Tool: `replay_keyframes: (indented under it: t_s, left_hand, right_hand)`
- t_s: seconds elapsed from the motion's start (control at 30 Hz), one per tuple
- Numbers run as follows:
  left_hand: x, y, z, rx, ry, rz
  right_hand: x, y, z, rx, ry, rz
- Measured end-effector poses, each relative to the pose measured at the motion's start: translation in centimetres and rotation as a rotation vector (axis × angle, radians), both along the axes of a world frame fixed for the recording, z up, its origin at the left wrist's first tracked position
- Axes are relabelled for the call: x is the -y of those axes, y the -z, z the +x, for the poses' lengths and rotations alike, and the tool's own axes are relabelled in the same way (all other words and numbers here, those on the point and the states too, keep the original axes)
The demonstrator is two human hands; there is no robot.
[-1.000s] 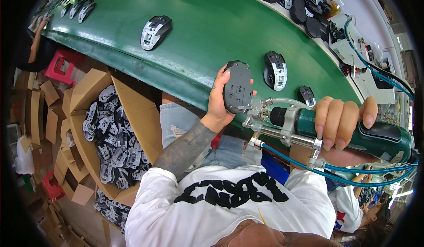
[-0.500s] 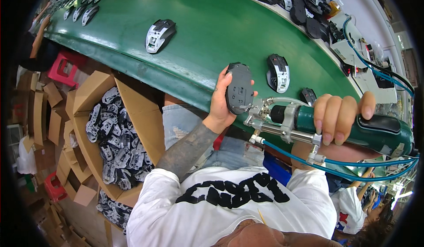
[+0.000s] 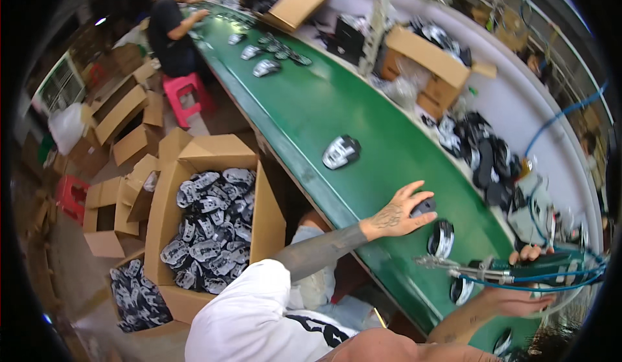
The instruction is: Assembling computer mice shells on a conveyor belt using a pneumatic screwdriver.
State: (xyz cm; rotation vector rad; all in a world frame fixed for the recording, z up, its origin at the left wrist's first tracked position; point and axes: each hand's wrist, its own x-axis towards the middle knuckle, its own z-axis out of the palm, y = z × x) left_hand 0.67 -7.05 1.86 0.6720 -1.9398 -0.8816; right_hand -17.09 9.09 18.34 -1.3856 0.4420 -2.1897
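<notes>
My left hand [image 3: 398, 214] reaches over the green belt, thumb and fingers around a dark computer mouse [image 3: 424, 208]. That mouse is low over the belt; whether it touches the surface cannot be made out. My right hand [image 3: 530, 253] is wrapped around a green power screwdriver [image 3: 541, 269] with a metal nose and blue air hoses. The screwdriver's tip points left, just below my left hand. Another mouse [image 3: 441, 237] lies between the held one and the screwdriver, and a further mouse [image 3: 461, 291] lies under the tool.
A lone mouse [image 3: 341, 152] sits mid-belt, with several more farther up. At left stands an open cardboard box [image 3: 269, 223] full of mouse parts. Dark shells [image 3: 486, 161] are heaped along the right ledge. A person [image 3: 173, 28] works at the far end beside a pink stool [image 3: 184, 96].
The view has swung left. My left hand has carried the mouse away from the screwdriver tip and out over the belt. My right hand still grips the screwdriver.
</notes>
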Motion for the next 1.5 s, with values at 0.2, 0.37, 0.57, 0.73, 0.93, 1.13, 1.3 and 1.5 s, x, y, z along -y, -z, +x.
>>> replay_keyframes:
  t_s: [0.2, 0.37, 0.57, 0.73, 0.93, 1.13, 1.3, 1.5]
  left_hand:
    - [9.5, -1.2, 6.6, 0.464, -0.591, -0.445]
    - [12.5, 4.0, 11.0, 0.683, -0.867, -0.325]
    - [11.5, 4.3, 10.2, 0.452, -0.706, -0.353]
    - [12.9, 1.2, 9.3, 0.345, -0.591, -0.627]
    - [8.4, 1.3, 5.2, 0.489, -0.458, -0.386]
    - [3.5, 0.5, -0.6, 0.113, -0.110, -0.023]
    - [5.7, -1.6, -2.2, 0.302, -0.237, -0.424]
    - [4.2, -1.0, 2.8, 0.405, -0.036, -0.490]
  right_hand:
    - [1.2, 3.7, 0.0, 0.028, 0.921, 0.184]
    - [-0.2, 7.5, -1.3, -0.457, 1.204, 0.141]
    - [-0.8, 12.4, -1.1, -0.621, 1.050, 0.225]
    - [-0.6, 14.5, -1.8, -0.560, 1.034, 0.234]
    - [1.2, 13.2, -1.9, -0.483, 0.997, 0.133]
    - [-2.0, 16.6, -4.8, 0.120, 0.976, 0.259]
    - [-1.1, 12.8, -2.8, -0.491, 1.112, 0.132]
    - [0.7, 13.1, -2.4, -0.371, 1.033, 0.067]
